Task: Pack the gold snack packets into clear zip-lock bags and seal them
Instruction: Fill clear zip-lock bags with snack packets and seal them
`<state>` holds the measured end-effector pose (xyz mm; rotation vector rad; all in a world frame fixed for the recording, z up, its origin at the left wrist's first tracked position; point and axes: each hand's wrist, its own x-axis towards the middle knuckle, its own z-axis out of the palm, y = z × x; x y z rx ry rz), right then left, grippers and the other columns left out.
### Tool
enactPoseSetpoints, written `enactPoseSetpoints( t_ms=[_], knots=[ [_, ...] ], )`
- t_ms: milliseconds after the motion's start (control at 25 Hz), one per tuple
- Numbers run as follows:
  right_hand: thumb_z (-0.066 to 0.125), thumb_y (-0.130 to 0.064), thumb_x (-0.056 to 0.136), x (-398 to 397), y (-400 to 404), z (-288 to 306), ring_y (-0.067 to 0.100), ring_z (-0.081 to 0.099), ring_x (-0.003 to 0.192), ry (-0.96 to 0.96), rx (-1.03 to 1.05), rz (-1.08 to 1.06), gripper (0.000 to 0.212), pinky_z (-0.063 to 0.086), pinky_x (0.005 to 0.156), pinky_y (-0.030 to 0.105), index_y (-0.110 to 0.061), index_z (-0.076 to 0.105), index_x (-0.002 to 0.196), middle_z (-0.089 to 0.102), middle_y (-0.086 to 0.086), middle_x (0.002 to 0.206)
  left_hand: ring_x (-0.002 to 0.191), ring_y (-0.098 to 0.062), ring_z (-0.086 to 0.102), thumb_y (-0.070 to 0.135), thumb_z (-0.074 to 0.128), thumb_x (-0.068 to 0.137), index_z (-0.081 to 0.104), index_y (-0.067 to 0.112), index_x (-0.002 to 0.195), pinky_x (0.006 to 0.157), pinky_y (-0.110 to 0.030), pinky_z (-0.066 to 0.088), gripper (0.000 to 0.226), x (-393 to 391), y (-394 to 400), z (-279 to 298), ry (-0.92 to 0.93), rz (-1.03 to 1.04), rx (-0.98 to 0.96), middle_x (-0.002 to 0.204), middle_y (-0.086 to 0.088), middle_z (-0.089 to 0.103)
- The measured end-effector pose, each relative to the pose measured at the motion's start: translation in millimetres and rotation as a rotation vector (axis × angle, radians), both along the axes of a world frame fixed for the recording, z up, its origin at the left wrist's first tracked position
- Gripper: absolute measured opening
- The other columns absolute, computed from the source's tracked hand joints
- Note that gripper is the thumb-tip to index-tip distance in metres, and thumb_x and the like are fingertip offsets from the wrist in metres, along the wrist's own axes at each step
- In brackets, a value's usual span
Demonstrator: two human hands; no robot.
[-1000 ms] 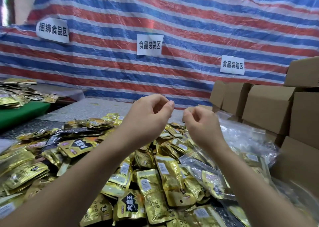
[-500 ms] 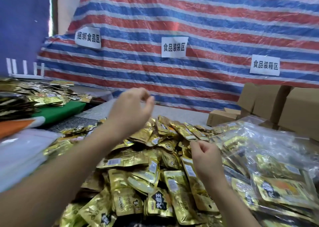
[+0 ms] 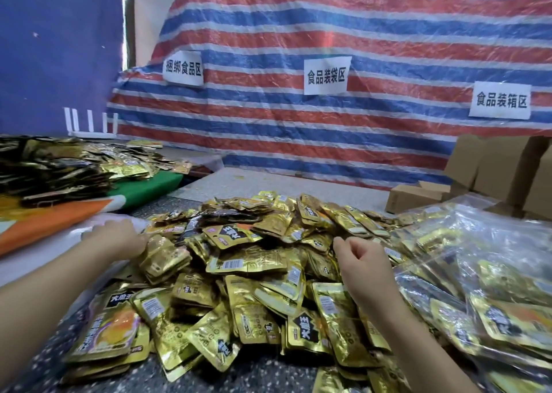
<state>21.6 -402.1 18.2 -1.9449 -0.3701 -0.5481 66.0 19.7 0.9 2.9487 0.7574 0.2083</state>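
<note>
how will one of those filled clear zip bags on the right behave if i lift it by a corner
The clear plastic zip-lock bags filled with gold packets look thin and crinkled, so one would probably sag and flop. Its packets lie loose inside and would likely slide toward the low end. The glossy film probably feels slippery.

Bright even light, glare on gold packets, blurred left grip, wide-angle edge bending.
</note>
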Motion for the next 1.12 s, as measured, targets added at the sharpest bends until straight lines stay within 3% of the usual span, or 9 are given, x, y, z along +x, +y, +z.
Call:
enactPoseSetpoints(
  t_ms=[120,200,320,480,600,680,880,1000,1120],
  knots=[
    [0.055,-0.021,0.099,0.2,-1.9,-1.1,0.006,0.024,0.041,0.014,-0.015,-0.006,0.05,0.023,0.039,0.015,-0.017,0.032,0.054,0.028,-0.012,0.043,0.109,-0.033,0.058,0.02,0.052,0.097,0.062,0.001,0.112,0.092,-0.034,0.047,0.026,-4.3,1.4,-19.4,-0.006,-0.071,-0.081,0.118,-0.02,0.063],
    [0.055,-0.021,0.099,0.9,-2.5,-2.0,0.006,0.024,0.041,0.018,-0.018,-0.008,0.052,0.025,0.039,0.015,-0.018,0.031,0.053,0.028,-0.013,0.042,0.103,-0.023,0.061,0.017,0.05,0.096,0.064,0.01,0.11,0.089,-0.032,0.051,0.02,-9.4,7.0,-24.8,-0.018,-0.03,-0.048,0.111,-0.007,0.066],
    [0.055,-0.021,0.099,1.4,-3.1,-1.9,0.006,0.023,0.042,0.012,-0.024,-0.01,0.053,0.026,0.04,0.017,-0.019,0.029,0.053,0.028,-0.014,0.042,0.104,-0.02,0.061,0.013,0.046,0.096,0.061,0.012,0.114,0.084,-0.029,0.052,0.023,-13.1,11.6,-25.2,-0.061,0.008,-0.034,0.112,-0.004,0.063],
    [0.055,-0.02,0.099,1.4,-3.9,-3.0,0.007,0.023,0.043,0.016,-0.025,-0.004,0.053,0.026,0.041,0.016,-0.018,0.029,0.053,0.027,-0.013,0.043,0.084,-0.02,0.061,0.011,0.048,0.094,0.064,0.011,0.092,0.07,-0.029,0.05,0.017,-12.5,7.5,-18.6,-0.111,0.03,-0.023,0.087,-0.001,0.063],
    [0.055,-0.022,0.099,2.0,-5.2,-3.0,0.01,0.024,0.044,0.026,-0.034,-0.007,0.051,0.028,0.042,0.017,-0.016,0.031,0.055,0.027,-0.011,0.044,0.079,-0.03,0.059,0.009,0.049,0.094,0.062,0.009,0.078,0.064,-0.028,0.041,0.021,-9.3,7.9,-11.6,-0.238,0.038,-0.155,0.081,-0.009,0.062],
    [0.055,-0.023,0.099,2.6,-5.7,-3.6,0.011,0.024,0.045,0.032,-0.041,-0.014,0.05,0.026,0.042,0.017,-0.015,0.032,0.056,0.028,-0.01,0.045,0.066,-0.029,0.053,0.006,0.047,0.094,0.057,0.008,0.066,0.057,-0.029,0.034,0.03,-8.4,12.1,-6.0,-0.345,0.054,-0.23,0.069,-0.01,0.056],
    [0.056,-0.02,0.099,4.2,-6.7,-3.7,0.007,0.024,0.042,0.022,-0.029,-0.029,0.05,0.029,0.041,0.013,-0.015,0.032,0.055,0.028,-0.012,0.043,0.06,-0.031,0.054,0.021,0.049,0.099,0.068,0.015,0.076,0.052,-0.027,0.037,0.029,-7.2,-2.6,21.0,-0.66,0.056,-0.138,0.064,-0.009,0.061],
    [0.056,-0.018,0.099,4.6,-7.8,-3.7,0.007,0.024,0.041,0.008,-0.032,-0.04,0.052,0.03,0.041,0.01,-0.016,0.031,0.054,0.028,-0.012,0.041,0.062,-0.033,0.057,0.017,0.054,0.095,0.07,0.022,0.079,0.052,-0.028,0.041,0.024,-2.9,-24.9,37.7,-0.705,-0.023,-0.134,0.07,-0.009,0.067],
    [0.056,-0.018,0.099,4.3,-8.9,-4.6,0.007,0.025,0.04,0.006,-0.032,-0.038,0.052,0.029,0.04,0.011,-0.016,0.031,0.053,0.028,-0.012,0.04,0.059,-0.032,0.053,0.009,0.054,0.093,0.071,0.014,0.075,0.053,-0.031,0.043,0.025,-3.6,-35.9,43.0,-0.713,-0.039,-0.01,0.067,-0.01,0.063]
  ],
)
